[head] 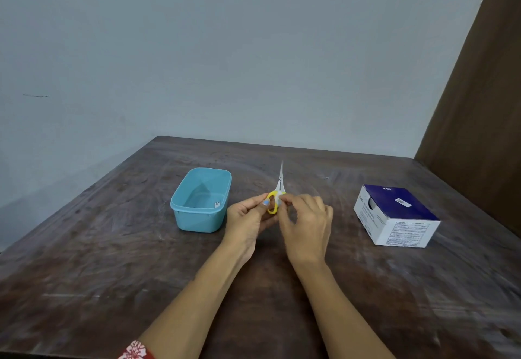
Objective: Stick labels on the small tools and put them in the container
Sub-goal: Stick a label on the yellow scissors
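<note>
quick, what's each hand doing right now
Left hand: grips the small yellow-handled scissors by the handle.
Right hand: fingers pinched at the same handle, apparently pressing a small white label on.

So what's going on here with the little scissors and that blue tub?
A person is holding a small pair of yellow-handled scissors over a dark wooden table. The left hand grips the handle, while the right hand pinches at it, apparently pressing on a white label. The open blue container sits to the left, with something small and pale already inside. A blue and white cardboard box rests to the right.
</note>
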`<state>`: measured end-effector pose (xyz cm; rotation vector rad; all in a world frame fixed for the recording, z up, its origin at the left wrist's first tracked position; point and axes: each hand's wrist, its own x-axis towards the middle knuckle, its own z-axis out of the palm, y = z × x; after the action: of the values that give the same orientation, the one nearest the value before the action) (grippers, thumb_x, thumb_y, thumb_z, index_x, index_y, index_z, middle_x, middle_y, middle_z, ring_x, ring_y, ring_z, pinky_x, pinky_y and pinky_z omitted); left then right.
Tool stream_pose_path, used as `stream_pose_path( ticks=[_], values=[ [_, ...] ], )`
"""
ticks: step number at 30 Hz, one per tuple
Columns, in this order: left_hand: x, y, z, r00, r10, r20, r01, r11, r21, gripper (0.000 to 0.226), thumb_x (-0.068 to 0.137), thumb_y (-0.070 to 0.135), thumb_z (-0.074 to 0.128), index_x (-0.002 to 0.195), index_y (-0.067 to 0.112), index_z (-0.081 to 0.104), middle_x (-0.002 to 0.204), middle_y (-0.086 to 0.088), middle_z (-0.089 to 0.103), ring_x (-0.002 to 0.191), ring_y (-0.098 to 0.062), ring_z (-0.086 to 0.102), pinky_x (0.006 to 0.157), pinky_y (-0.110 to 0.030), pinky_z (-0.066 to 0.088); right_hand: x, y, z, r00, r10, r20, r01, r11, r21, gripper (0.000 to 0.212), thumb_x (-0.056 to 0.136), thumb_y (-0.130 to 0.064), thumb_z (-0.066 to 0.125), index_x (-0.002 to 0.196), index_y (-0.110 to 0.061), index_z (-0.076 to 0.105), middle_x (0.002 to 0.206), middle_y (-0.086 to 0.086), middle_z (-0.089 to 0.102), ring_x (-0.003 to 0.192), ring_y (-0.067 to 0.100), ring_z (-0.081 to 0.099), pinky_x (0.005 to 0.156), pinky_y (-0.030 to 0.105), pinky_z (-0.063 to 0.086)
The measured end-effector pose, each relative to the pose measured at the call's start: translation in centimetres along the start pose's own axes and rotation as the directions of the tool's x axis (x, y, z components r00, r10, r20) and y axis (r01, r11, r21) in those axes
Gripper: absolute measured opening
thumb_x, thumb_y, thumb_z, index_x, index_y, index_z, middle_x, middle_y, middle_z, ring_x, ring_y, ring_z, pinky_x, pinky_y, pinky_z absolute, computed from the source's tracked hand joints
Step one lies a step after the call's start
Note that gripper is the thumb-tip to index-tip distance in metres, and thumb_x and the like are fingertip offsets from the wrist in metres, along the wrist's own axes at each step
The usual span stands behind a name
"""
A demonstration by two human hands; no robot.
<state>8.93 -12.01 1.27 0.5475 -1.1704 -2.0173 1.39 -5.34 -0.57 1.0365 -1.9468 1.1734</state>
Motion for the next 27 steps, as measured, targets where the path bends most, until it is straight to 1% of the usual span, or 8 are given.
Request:
stream_pose_path(
  ticks=[2,4,9,11,15,18,21,27],
  values=[
    [-0.21,-0.07,0.11,0.999,-0.020,0.036,0.020,1.000,0.000,0.021,0.089,-0.001,0.053,0.106,-0.003,0.065,0.095,-0.014,0.071,0.076,-0.015,0.071,0.063,-0.024,0.058,0.11,0.13,-0.06,1.000,0.015,-0.026,-0.015,1.000,-0.023,0.024,0.084,-0.033,0.050,0.083,-0.021,0.071,0.077,-0.006,0.067,0.072,0.018,0.058,0.071,0.029,0.030],
    [-0.18,-0.11,0.05,0.999,-0.019,0.028,0.018,1.000,0.002,0.021,0.089,-0.001,0.054,0.107,-0.003,0.065,0.096,-0.014,0.071,0.078,-0.015,0.071,0.063,-0.024,0.058,0.04,0.12,-0.07,1.000,0.020,-0.020,-0.020,1.000,-0.021,0.024,0.084,-0.033,0.049,0.084,-0.021,0.071,0.078,-0.007,0.067,0.074,0.018,0.058,0.071,0.030,0.030],
    [0.11,0.10,-0.16,0.999,0.006,-0.046,-0.006,1.000,-0.015,0.019,0.088,-0.002,0.054,0.104,-0.002,0.066,0.093,-0.014,0.071,0.076,-0.017,0.070,0.060,-0.024,0.058,-0.17,-0.05,0.25,0.999,-0.001,0.039,0.002,1.000,-0.007,0.013,0.077,-0.030,0.057,0.079,-0.025,0.069,0.074,-0.010,0.064,0.071,0.014,0.054,0.073,0.027,0.029],
    [0.09,0.01,-0.13,1.000,-0.008,-0.016,0.008,1.000,0.010,0.021,0.089,-0.001,0.054,0.106,-0.003,0.065,0.098,-0.015,0.070,0.082,-0.019,0.069,0.065,-0.025,0.059,-0.17,0.21,0.27,1.000,-0.002,0.006,0.003,0.999,-0.041,0.011,0.078,-0.026,0.061,0.082,-0.024,0.071,0.075,-0.008,0.066,0.072,0.016,0.054,0.072,0.029,0.029],
    [-0.05,-0.25,0.06,0.999,-0.018,0.032,0.017,0.999,0.031,0.021,0.089,-0.002,0.054,0.106,-0.003,0.065,0.098,-0.015,0.070,0.080,-0.017,0.069,0.067,-0.026,0.059,-0.13,0.57,0.19,0.999,0.015,-0.035,-0.018,0.997,-0.078,0.011,0.080,-0.020,0.063,0.086,-0.023,0.071,0.079,-0.007,0.067,0.076,0.018,0.055,0.073,0.032,0.032],
    [0.22,-0.28,-0.21,1.000,0.024,-0.011,-0.024,1.000,0.008,0.020,0.089,-0.002,0.054,0.104,-0.003,0.066,0.093,-0.013,0.071,0.080,-0.018,0.069,0.068,-0.026,0.059,-0.19,0.21,0.11,0.999,-0.035,0.010,0.035,0.998,-0.052,0.011,0.080,-0.025,0.060,0.085,-0.025,0.070,0.078,-0.009,0.065,0.076,0.015,0.054,0.075,0.029,0.028],
    [0.58,-0.20,-0.52,0.998,0.047,-0.050,-0.048,0.999,-0.025,0.018,0.087,-0.003,0.055,0.101,-0.002,0.066,0.086,-0.011,0.072,0.077,-0.018,0.069,0.067,-0.027,0.059,-0.28,0.07,0.23,0.995,-0.083,0.053,0.084,0.996,-0.015,0.008,0.077,-0.024,0.064,0.083,-0.025,0.069,0.075,-0.010,0.064,0.074,0.014,0.054,0.073,0.028,0.027],
    [-0.01,-0.52,-0.02,0.998,-0.005,0.063,-0.002,0.994,0.109,0.022,0.088,-0.002,0.055,0.108,-0.006,0.065,0.099,-0.019,0.069,0.085,-0.021,0.068,0.070,-0.027,0.059,-0.04,0.57,0.07,0.999,0.029,-0.029,-0.032,0.996,-0.085,0.025,0.084,-0.030,0.048,0.087,-0.023,0.071,0.078,-0.006,0.065,0.075,0.019,0.055,0.072,0.030,0.027]
  ],
)
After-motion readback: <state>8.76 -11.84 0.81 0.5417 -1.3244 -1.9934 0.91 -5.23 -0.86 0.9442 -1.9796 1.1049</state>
